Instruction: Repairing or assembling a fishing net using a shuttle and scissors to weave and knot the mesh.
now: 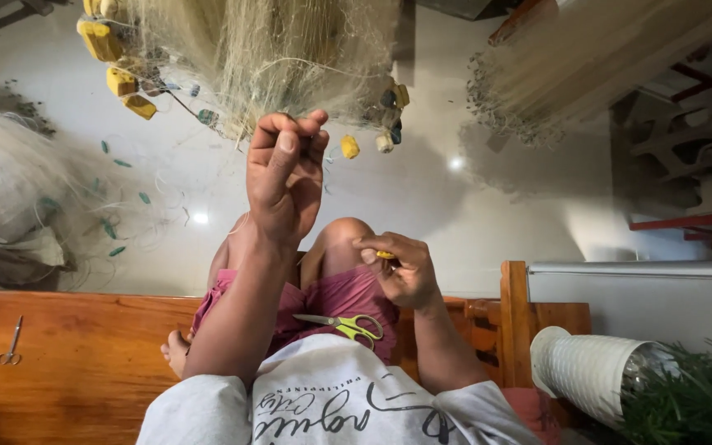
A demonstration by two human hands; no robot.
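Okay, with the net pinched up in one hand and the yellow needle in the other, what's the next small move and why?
Probably bring the right hand, with its yellow netting needle, up to the left hand. That hand pinches fishing net strands high, while the needle sits low by the knee; the scissors lie unused on the lap.

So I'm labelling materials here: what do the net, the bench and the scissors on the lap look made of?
Net: fine pale translucent mesh, probably nylon line. Bench: orange-brown wood with visible grain, glossy, seemingly varnished. Scissors: grey metal blades, yellow-green handles that look plastic.

Fine nylon net (290, 49), glossy wooden bench (84, 363), metal-bladed scissors (344, 324)
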